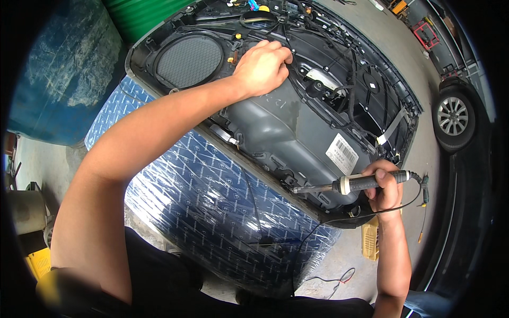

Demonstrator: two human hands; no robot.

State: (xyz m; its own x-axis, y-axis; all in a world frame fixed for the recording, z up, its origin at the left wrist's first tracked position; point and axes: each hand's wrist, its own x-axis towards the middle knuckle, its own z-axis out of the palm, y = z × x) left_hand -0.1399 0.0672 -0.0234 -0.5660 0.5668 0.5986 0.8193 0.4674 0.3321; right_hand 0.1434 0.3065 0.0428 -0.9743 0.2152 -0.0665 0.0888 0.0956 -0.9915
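A grey and black car door panel (270, 124) lies with its inner side up, showing a round speaker grille (190, 59), wiring and a white barcode label (342, 152). My left hand (264, 69) presses on the panel's upper middle, its fingers curled over a raised edge. At the lower right, my right hand (386, 186) is wrapped round the black handle of a soldering iron (366, 183). The iron's metal tip points left and reaches the panel's near edge, by a small clip spot; whether it touches cannot be made out. A cord trails from the handle.
Under the panel is a support wrapped in blue printed film (196, 180). A blue drum (63, 74) and a green drum (146, 18) stand at left. A yellow basket (370, 238) sits on the floor, and a dark car (456, 175) is at right.
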